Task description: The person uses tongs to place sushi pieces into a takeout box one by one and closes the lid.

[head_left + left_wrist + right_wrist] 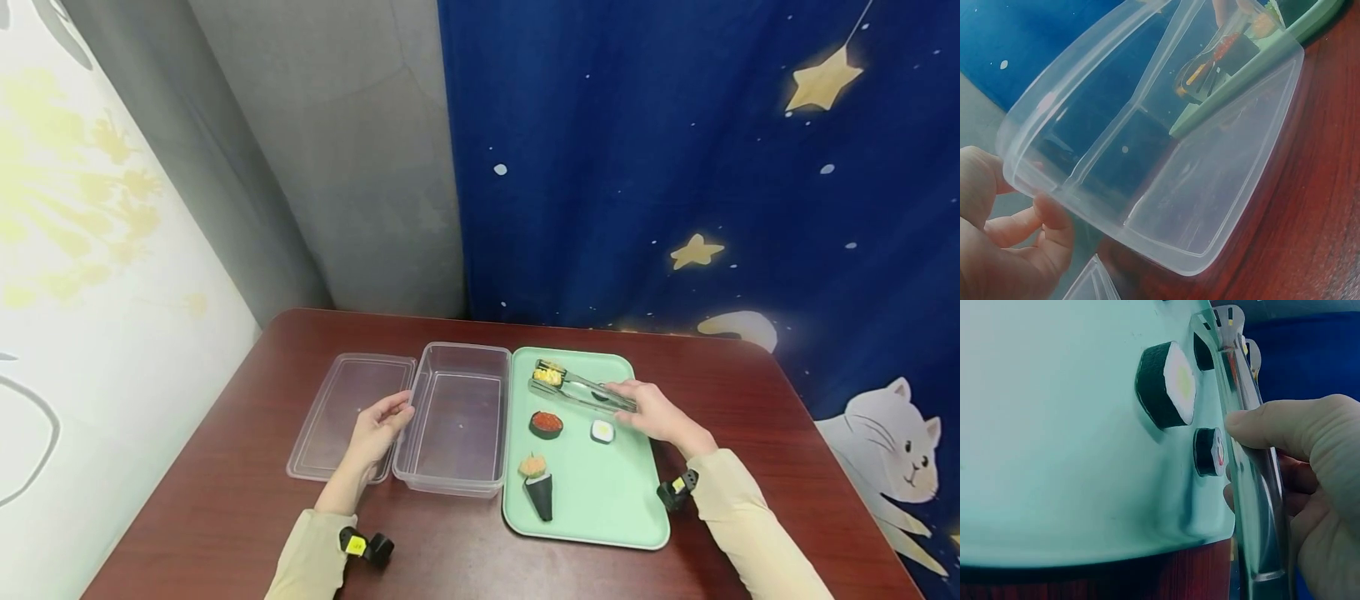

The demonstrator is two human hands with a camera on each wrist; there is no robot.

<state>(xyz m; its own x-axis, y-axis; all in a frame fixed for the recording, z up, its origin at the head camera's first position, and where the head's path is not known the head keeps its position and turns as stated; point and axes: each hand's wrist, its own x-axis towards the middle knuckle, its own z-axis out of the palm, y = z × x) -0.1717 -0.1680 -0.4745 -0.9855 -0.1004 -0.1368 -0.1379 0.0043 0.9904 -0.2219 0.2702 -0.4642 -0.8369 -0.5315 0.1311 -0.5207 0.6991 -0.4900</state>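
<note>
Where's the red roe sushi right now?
In the head view, the roe sushi sits on the left half of the green tray, between the tongs and the cone roll.

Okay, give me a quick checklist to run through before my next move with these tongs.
1. Clear rectangular plastic box uncovered: ok.
2. Flat clear plastic lid lying left of the box: ok.
3. Left hand holding the box's rim: ok.
4. Right hand gripping the silver metal tongs: ok.
5. Tips of the tongs either side of the small yellow-topped sushi piece: ok.
6. Piece lifted off the pale green rectangular tray: cannot tell.
</note>
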